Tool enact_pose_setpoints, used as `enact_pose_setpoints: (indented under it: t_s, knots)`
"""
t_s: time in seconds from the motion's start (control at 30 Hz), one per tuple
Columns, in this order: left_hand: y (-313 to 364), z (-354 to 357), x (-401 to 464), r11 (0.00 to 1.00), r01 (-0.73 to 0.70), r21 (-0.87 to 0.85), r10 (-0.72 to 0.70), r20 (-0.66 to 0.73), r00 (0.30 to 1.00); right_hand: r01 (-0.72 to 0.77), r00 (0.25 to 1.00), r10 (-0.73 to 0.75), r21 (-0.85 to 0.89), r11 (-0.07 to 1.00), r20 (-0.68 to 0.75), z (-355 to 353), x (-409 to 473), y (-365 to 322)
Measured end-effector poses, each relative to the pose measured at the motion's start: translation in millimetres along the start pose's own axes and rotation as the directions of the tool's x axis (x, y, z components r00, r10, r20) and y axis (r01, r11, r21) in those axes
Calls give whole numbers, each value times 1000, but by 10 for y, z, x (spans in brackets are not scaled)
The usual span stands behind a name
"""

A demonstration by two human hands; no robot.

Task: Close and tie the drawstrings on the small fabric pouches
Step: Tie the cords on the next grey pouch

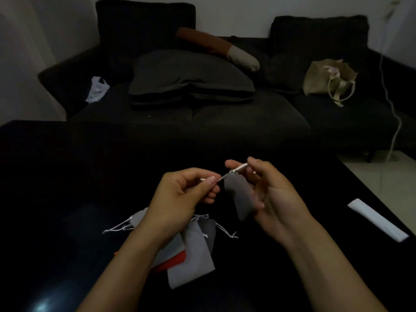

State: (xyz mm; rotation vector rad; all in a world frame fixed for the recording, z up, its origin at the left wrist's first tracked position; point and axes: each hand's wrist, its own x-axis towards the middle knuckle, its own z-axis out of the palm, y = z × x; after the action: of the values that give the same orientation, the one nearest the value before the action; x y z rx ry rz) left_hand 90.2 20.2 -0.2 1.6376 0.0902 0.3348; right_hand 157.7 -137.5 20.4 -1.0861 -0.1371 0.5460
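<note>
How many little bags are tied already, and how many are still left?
One gray pouch is being worked on now: the left hand and right hand each pinch its white drawstring and hold it above the dark table. A pile of pouches lies under the left wrist. I cannot tell how many in it are tied.

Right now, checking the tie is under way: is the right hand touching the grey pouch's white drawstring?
Touching. The head view shows the right hand pinching the white drawstring just above the grey pouch.
</note>
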Motion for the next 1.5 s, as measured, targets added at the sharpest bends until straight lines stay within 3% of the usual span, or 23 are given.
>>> enact_pose_setpoints:
  t_s: [0.17,0.33,0.57,0.7,0.9,1.07,1.23,1.33,1.5]
  knots:
    - [11,32,-27,999,5,48,-10,103,995,58,998,-58,-151,987,3,17,-11,34]
    - [-32,18,-10,997,20,74,-30,136,990,34,999,-36,-187,982,-8,24,-12,59]
    - [-48,-13,19,992,36,119,-49,111,993,-70,997,70,10,998,-26,34,-12,51]
    - [-32,-26,36,986,1,167,-13,69,998,-71,997,64,184,980,43,22,20,41]
    - [31,-35,11,977,-54,204,46,43,998,115,993,-115,-7,993,29,-38,50,-15]
    - [37,-24,-5,997,56,48,-61,105,993,157,988,-156,-84,984,15,-13,63,69]
    - [20,48,13,991,132,29,-135,145,980,167,985,-159,-147,975,67,-17,53,122]
    - [-7,69,28,994,82,78,-87,59,995,264,965,-246,-383,886,95,-67,56,122]
    - [-26,22,19,986,-37,165,37,2,999,341,930,-328,-717,608,164,-106,42,107]
